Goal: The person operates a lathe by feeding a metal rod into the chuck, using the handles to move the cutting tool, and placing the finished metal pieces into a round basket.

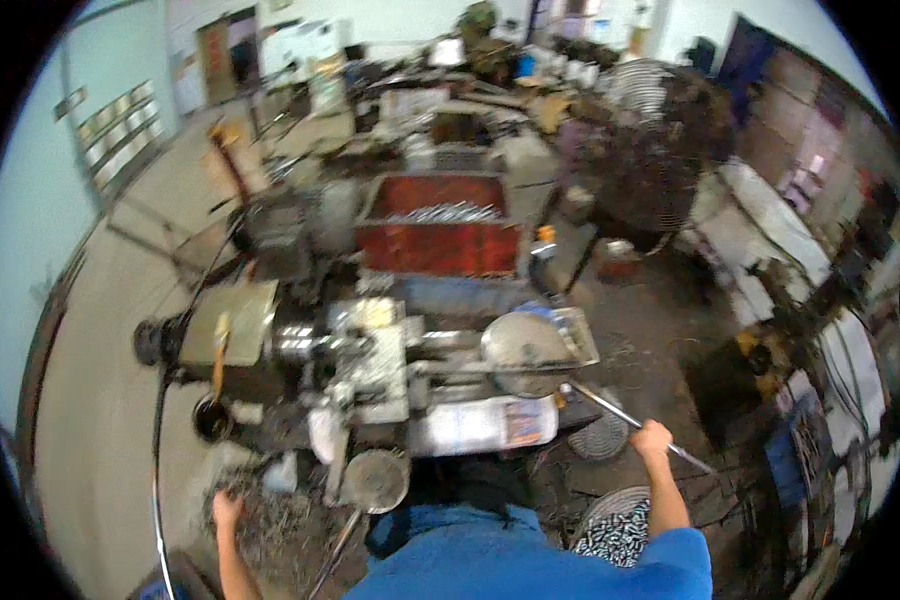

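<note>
My right hand (652,440) is closed around a long metal lever rod (610,408), which slants from the right end of a small lathe (380,370) down to the right. My left hand (228,508) hangs low on the left, apart from the lathe, above metal shavings (270,530) on the floor; blur hides how its fingers are set. The lathe's shiny spindle (300,342) lies left of its middle. On its right end sits a round pan (522,345). Another round dish (375,480) is at its front, close to my body.
Behind the lathe stands a red bin (440,245) holding small metal pieces. A basket (595,515) of small shiny parts is beside my right forearm. A white rolled sack (485,425) lies along the lathe's front. Dark machinery (760,355) stands at the right.
</note>
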Action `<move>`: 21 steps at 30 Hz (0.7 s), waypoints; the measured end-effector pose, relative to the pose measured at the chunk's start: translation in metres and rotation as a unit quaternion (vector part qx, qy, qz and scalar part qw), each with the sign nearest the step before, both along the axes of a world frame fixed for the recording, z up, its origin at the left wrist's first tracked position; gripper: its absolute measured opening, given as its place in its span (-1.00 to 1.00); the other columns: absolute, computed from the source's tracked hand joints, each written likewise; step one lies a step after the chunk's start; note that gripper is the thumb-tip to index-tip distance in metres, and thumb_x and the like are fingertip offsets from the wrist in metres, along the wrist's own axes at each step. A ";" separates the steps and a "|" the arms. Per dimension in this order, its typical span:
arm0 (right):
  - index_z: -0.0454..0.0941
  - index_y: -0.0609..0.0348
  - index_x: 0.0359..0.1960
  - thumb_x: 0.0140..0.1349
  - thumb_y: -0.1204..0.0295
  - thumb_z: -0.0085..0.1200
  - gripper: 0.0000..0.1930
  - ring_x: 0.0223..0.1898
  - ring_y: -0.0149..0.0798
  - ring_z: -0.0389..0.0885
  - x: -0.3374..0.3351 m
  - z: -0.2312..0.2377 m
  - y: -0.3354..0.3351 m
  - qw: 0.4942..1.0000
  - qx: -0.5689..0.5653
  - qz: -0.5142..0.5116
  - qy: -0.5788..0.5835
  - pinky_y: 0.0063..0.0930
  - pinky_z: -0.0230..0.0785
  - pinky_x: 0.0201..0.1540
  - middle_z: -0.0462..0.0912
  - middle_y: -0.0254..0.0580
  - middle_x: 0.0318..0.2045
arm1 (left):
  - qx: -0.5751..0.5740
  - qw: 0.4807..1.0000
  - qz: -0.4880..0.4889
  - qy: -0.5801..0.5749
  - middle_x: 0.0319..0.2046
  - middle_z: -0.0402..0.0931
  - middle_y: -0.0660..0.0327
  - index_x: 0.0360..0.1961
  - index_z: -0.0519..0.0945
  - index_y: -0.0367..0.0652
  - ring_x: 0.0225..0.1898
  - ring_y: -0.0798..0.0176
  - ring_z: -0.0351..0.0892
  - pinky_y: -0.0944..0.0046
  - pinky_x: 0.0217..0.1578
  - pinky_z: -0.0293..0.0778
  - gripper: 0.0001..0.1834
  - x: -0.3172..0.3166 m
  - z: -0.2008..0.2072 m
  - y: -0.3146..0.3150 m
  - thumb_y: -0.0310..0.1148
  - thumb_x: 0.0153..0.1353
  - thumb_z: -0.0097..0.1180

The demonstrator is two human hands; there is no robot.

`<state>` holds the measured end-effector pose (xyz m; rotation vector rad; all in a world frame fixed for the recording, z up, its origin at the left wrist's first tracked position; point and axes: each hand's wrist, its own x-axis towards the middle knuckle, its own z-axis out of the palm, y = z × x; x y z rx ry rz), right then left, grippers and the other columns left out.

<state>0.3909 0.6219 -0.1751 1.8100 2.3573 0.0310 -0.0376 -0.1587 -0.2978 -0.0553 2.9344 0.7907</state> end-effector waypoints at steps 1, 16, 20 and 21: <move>0.57 0.15 -0.36 -0.20 0.26 0.16 -0.67 -0.20 -0.02 0.60 0.002 -0.008 -0.017 0.998 0.003 0.055 0.035 -0.22 0.44 -0.14 0.63 0.00 -0.34 | 0.018 0.999 -0.032 -0.031 -0.30 0.58 -0.10 -0.15 0.58 -0.28 -0.30 -0.08 0.58 0.11 -0.25 0.46 -0.57 0.004 -0.011 -0.043 -0.30 -0.09 0.18; 0.48 0.26 -0.42 -0.28 0.27 0.04 -0.64 -0.49 0.20 0.52 0.007 -0.010 -0.210 0.938 -0.100 0.096 0.318 -0.11 0.38 -0.39 0.54 0.16 -0.60 | 0.008 0.991 -0.019 -0.132 -0.50 0.59 0.02 -0.35 0.61 -0.23 -0.41 0.04 0.60 0.16 -0.31 0.49 -0.71 0.024 -0.029 -0.008 -0.25 -0.06 0.18; 0.47 0.26 -0.40 -0.30 0.26 0.09 -0.61 -0.47 0.19 0.49 0.003 -0.003 -0.208 0.928 -0.131 0.081 0.340 -0.11 0.32 -0.41 0.51 0.12 -0.59 | 0.030 0.988 -0.021 -0.151 -0.51 0.59 0.01 -0.35 0.60 -0.27 -0.51 0.09 0.60 0.18 -0.39 0.50 -0.70 0.028 -0.032 -0.011 -0.26 -0.04 0.19; 0.48 0.26 -0.38 -0.30 0.25 0.09 -0.59 -0.45 0.22 0.49 0.001 0.007 -0.203 0.946 -0.113 0.099 0.287 -0.09 0.32 -0.40 0.50 0.18 -0.58 | 0.046 0.982 -0.005 -0.183 -0.51 0.59 0.00 -0.35 0.60 -0.28 -0.54 0.11 0.60 0.19 -0.41 0.50 -0.70 0.032 -0.024 -0.005 -0.27 -0.04 0.19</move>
